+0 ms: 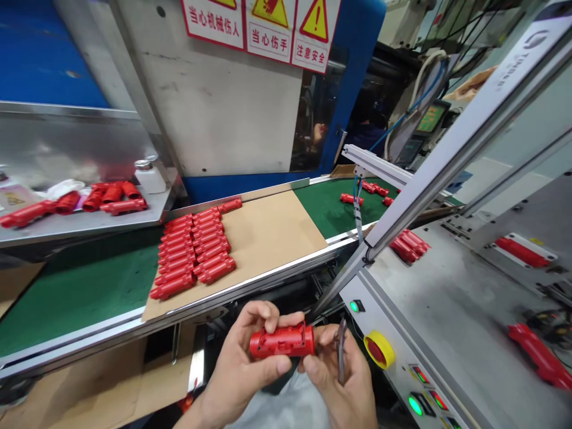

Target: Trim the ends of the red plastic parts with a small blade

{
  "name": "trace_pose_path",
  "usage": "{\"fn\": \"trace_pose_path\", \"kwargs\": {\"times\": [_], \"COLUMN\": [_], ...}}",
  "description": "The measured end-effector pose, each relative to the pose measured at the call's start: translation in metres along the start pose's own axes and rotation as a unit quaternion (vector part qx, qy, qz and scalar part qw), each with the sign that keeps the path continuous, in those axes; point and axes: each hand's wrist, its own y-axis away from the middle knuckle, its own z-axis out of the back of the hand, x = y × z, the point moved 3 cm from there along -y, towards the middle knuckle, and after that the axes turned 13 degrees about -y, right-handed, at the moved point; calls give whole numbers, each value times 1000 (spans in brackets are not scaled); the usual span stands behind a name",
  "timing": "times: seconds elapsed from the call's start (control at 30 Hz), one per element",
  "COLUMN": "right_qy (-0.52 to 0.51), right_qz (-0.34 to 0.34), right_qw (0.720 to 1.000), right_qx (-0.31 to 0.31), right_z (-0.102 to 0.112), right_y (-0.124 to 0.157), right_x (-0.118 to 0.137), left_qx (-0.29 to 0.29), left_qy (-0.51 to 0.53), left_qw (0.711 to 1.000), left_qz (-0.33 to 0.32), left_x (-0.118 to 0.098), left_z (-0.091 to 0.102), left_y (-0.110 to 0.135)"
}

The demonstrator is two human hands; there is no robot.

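My left hand (243, 357) grips a red plastic tubular housing (282, 341) by its left part, with the thumb below and the fingers above. The housing lies roughly level, its cut-outs and slots turned towards me. Against its right end rest the thumb and fingertips of my right hand (346, 372). That same hand keeps a slim dark metal hand tool (341, 351) in its fingers, pointing upward and apart from the housing; its exact kind is unclear.
Beyond my hands, red housings (194, 244) lie in two rows on a cardboard sheet (272, 229) over a green conveyor belt (89, 286). More lie on a metal shelf (84, 223) at left. At right stands a machine bench (451, 292) with buttons and an aluminium post (442, 143).
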Motion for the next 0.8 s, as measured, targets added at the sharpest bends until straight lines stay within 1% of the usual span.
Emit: {"fn": "trace_pose_path", "kwargs": {"times": [0.07, 0.13, 0.2, 0.27, 0.3, 0.33, 0.37, 0.47, 0.53, 0.63, 0.7, 0.8], "right_qy": [25, 51, 75, 88, 94, 100, 103, 100, 100, 117, 127, 132], "right_qz": [5, 13, 47, 89, 98, 92, 71, -7, -26, -25, -23, -24], "right_qw": [1000, 999, 996, 989, 987, 987, 989, 995, 994, 989, 988, 987], "right_qx": [-16, -7, 28, 74, 86, 85, 72, 22, 37, 82, 84, 88], "right_z": [4, 5, 0, -9, -14, -18, -21, -22, -21, -20, -19, -20], "right_y": [-3, -6, -9, -9, -8, -7, -6, -4, -3, -5, -6, -6], "right_x": [-1, 0, 5, 12, 16, 19, 20, 22, 23, 25, 27, 30], "left_qx": [11, 16, 49, 85, 96, 99, 93, 73, 73, 84, 88, 97], "left_qy": [-75, -162, -268, -364, -395, -415, -425, -434, -441, -461, -470, -484], "left_qw": [997, 986, 960, 924, 908, 898, 894, 893, 888, 868, 857, 845], "left_qz": [-17, -33, -58, -85, -97, -104, -105, -93, -109, -167, -190, -207], "left_x": [2, 0, -3, -5, -6, -7, -7, -10, -14, -23, -28, -31], "left_z": [7, 11, 11, 9, 7, 6, 5, 4, 1, -5, -9, -13], "left_y": [2, 2, 1, 0, 0, 1, 2, 7, 10, 12, 11, 9]}}
